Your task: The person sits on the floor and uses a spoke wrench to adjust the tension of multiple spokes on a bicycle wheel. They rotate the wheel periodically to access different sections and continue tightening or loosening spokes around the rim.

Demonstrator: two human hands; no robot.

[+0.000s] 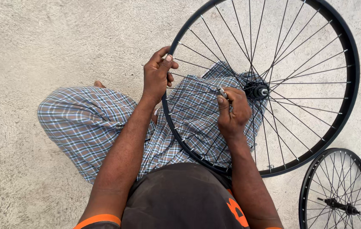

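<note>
A large black bicycle wheel rim (352,63) with thin metal spokes rests across my lap, its hub (257,90) near the middle. My left hand (157,76) grips the rim at its left side, thumb on top. My right hand (233,111) sits among the spokes just left of the hub, pinching a small silver tool (222,92) against a spoke. I sit cross-legged in checked blue shorts.
A smaller black spoked wheel (337,191) with an axle lies on the concrete floor (40,51) at the lower right. Rough grey concrete surrounds me on all sides.
</note>
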